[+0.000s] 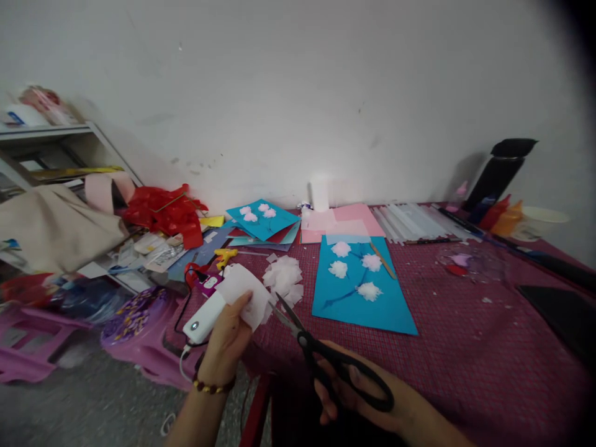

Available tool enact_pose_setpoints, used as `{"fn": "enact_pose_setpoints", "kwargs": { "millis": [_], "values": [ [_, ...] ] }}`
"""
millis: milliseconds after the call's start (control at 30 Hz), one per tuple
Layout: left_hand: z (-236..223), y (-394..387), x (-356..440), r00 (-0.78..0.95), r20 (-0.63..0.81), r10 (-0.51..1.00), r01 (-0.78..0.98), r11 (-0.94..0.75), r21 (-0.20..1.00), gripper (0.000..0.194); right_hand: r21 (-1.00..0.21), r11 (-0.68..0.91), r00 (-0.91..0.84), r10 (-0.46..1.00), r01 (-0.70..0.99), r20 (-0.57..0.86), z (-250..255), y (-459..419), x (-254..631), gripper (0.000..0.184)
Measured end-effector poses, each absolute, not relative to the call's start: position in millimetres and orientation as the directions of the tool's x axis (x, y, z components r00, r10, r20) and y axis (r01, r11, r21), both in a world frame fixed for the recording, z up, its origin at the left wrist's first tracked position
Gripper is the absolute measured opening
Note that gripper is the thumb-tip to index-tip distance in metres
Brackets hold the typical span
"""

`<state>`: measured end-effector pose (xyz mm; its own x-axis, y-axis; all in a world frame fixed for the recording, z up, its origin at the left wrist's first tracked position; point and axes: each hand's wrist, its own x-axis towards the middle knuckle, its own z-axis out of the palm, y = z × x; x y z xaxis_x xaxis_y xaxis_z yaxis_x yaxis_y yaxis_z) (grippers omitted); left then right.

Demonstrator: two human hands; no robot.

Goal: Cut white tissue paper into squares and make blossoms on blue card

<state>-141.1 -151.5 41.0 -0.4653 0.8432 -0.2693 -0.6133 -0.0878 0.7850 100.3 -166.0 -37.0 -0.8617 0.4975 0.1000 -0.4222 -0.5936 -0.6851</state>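
A small stack of thin white paper (244, 292) is pinched in the left hand (233, 329), between thumb and fingers, over the left part of the worktop (447, 347). The right hand (342, 392) has its fingers through the handles of black-handled scissors (302, 338); the blades stand slightly apart, their tips at the paper's right edge, though whether they touch it I cannot tell. Just behind the tips lies a loose heap of white paper cuttings (283, 276). Partly behind the left hand is a white power bank (205, 320) with a cable, and beyond it a yellow glue gun (225, 254).

To the right of the heap, a blue card (338, 315) lies flat, bearing four pale ruffled paper flowers (369, 291) and a dark painted branch; a thin brown stick (382, 261) crosses its right edge. Farther back are a second flowered blue card (261, 218) on a stack, pink sheets (358, 217) and translucent strips (410, 222). An orange bottle (509, 218) stands at far right; a purple stool (144, 357) is on the floor at left.
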Motion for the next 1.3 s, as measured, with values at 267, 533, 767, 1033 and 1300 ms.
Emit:
{"fn": "enact_pose_setpoints", "kwargs": {
  "millis": [267,533,767,1033,1300],
  "values": [
    [33,-156,-145,-0.442,-0.131,0.887,-0.46,-0.098,0.883,0.057,-0.529,-0.729,-0.889,0.441,-0.434,0.121,-39,-150,73,0.049],
    [23,-151,-149,-0.461,-0.148,0.875,-0.446,-0.085,0.891,0.065,-0.466,-0.743,-0.861,0.501,-0.48,0.088,-45,-146,55,0.048],
    [17,-143,-150,-0.448,-0.167,0.878,-0.539,-0.116,0.835,0.057,-0.672,-0.566,-0.792,0.609,-0.478,0.05,-42,-145,60,0.058],
    [15,-132,-158,-0.475,-0.249,0.844,-0.6,-0.103,0.794,0.037,-0.702,-0.531,-0.782,0.62,-0.475,0.06,-41,-145,63,0.06],
    [16,-137,-146,-0.407,-0.312,0.858,-0.576,0.024,0.817,0.038,-0.58,-0.676,-0.855,0.514,-0.455,0.072,-41,-148,69,0.058]
  ]
}}
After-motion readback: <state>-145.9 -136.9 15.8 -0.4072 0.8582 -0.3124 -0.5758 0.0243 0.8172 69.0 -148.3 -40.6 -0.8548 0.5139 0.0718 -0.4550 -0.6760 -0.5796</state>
